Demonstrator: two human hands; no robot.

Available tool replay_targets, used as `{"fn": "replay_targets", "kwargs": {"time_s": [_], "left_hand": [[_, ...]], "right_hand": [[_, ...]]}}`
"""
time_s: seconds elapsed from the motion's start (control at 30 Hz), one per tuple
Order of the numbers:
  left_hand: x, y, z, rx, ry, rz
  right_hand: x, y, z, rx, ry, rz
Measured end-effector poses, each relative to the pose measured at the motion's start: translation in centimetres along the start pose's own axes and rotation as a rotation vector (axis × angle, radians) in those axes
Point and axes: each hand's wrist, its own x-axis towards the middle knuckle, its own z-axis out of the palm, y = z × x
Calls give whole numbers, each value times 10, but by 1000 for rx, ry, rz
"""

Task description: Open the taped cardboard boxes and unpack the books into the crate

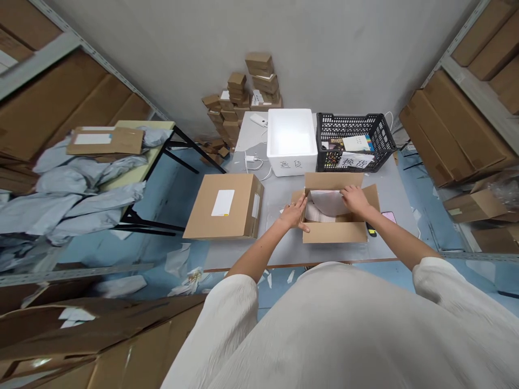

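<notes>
An open cardboard box [334, 233] sits on the grey table in front of me, its flaps folded outward. Inside it lies a pale pinkish-white flat item with a rounded edge [327, 202]; its kind is unclear. Over the box's left edge rests my left hand [295, 213], fingers spread and thumb apart toward the front. My right hand [353, 199] reaches in at the right, its bent fingers closed at the edge of the pale item. The fingertips are partly hidden.
A closed carton [203, 216] with a white label stands to the left. Behind are a white foam box [292, 165] and a black plastic crate [336, 162]. A phone [389, 217] lies right. Grey parcels [93, 205] cover a side table; small boxes [263, 84] are stacked by the wall.
</notes>
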Motion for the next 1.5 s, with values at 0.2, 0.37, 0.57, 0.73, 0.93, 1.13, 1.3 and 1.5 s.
{"fn": "replay_targets", "kwargs": {"time_s": [0.2, 0.37, 0.57, 0.73, 0.93, 1.13, 1.3, 1.5], "left_hand": [[-6, 4, -2, -2, 8, -11], [-11, 6, 0, -3, 30, -9], [-12, 6, 3, 14, 40, -26], [-19, 2, 6, -7, 84, -19], [-33, -4, 7, -23, 113, -67], [-41, -7, 8, -37, 96, -85], [-32, 3, 3, -60, 84, -69], [-26, 20, -6, -29, 66, -63]], "right_hand": [[20, -30, 17, 4, -84, 65], [22, -31, 29, 1, -42, 124], [23, -36, 33, -24, -25, 122], [18, -38, 33, -5, -30, 62], [14, -41, 13, 25, 30, 28], [4, -38, -34, 103, 144, 82], [-17, -5, -68, 209, 358, 111], [-51, 67, -85, 410, 650, 192]]}}
